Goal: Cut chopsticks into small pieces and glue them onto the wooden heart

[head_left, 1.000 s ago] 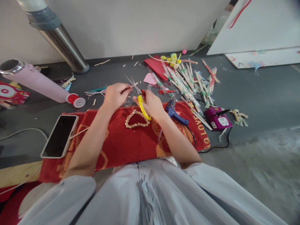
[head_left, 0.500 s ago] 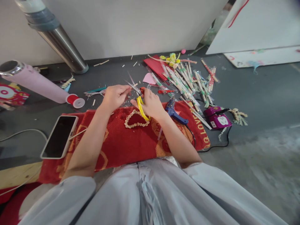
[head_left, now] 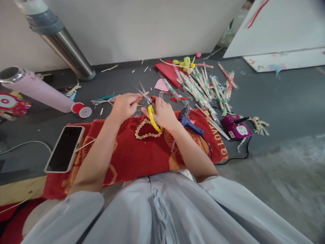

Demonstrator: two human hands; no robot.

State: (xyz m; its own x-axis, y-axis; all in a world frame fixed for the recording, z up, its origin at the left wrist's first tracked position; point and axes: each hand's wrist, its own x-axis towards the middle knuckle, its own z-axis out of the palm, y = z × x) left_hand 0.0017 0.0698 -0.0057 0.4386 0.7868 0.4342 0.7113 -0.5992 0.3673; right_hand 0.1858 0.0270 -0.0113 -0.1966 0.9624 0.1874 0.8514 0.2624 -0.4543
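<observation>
My right hand (head_left: 164,113) grips yellow-handled scissors (head_left: 151,117) whose blades point up and left toward my left hand (head_left: 124,105). That hand pinches a thin wooden stick (head_left: 145,93) held between the blades. Just below both hands a heart shape made of small wooden pieces (head_left: 147,128) lies on a red towel (head_left: 137,156) spread on the grey floor.
A blue glue gun (head_left: 189,122) lies right of my hand, with a purple device (head_left: 236,128) and a pile of wrapped chopsticks (head_left: 203,88) beyond. A phone (head_left: 64,147) rests at the left, near a pink bottle (head_left: 38,89) and a red thread spool (head_left: 82,109). A steel pipe (head_left: 66,47) stands behind.
The hands stay almost in place; the scissor blades have shifted slightly against the stick.
</observation>
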